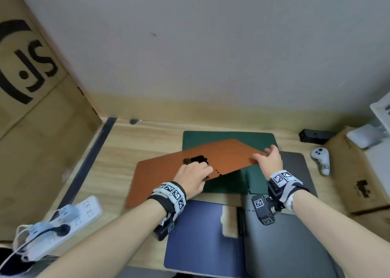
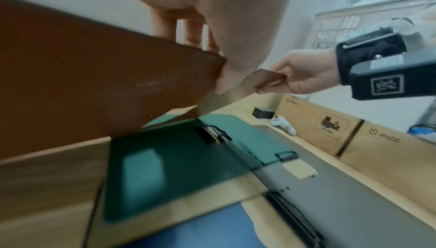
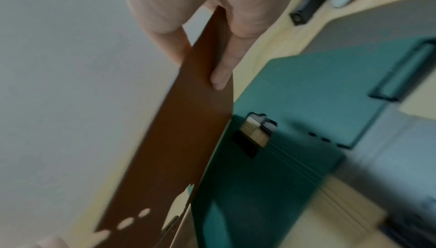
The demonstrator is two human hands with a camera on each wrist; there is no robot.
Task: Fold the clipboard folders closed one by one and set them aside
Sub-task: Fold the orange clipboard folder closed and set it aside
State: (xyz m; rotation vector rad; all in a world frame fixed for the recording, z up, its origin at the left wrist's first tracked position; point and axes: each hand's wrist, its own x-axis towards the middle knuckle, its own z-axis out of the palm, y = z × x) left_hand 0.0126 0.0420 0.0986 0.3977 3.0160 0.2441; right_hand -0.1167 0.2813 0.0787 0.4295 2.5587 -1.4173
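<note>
An open orange-brown clipboard folder (image 1: 164,174) is lifted above the desk, its right half raised over an open green folder (image 1: 230,138). My left hand (image 1: 194,176) pinches the brown folder (image 2: 94,76) near its spine, beside the black clip (image 1: 197,159), thumb under and fingers on top. My right hand (image 1: 269,159) grips the raised right edge of the brown cover (image 3: 188,121), thumb under it. The green folder (image 2: 169,162) lies flat below with its clip (image 3: 257,130) showing. A blue folder (image 1: 200,235) and a grey folder (image 1: 295,246) lie nearer me.
A white power strip (image 1: 63,220) with plugs sits at the desk's left front. A white controller (image 1: 321,158) and a small black box (image 1: 314,135) lie at the right rear beside cardboard boxes (image 1: 358,182). A large cardboard box (image 1: 31,87) stands at left.
</note>
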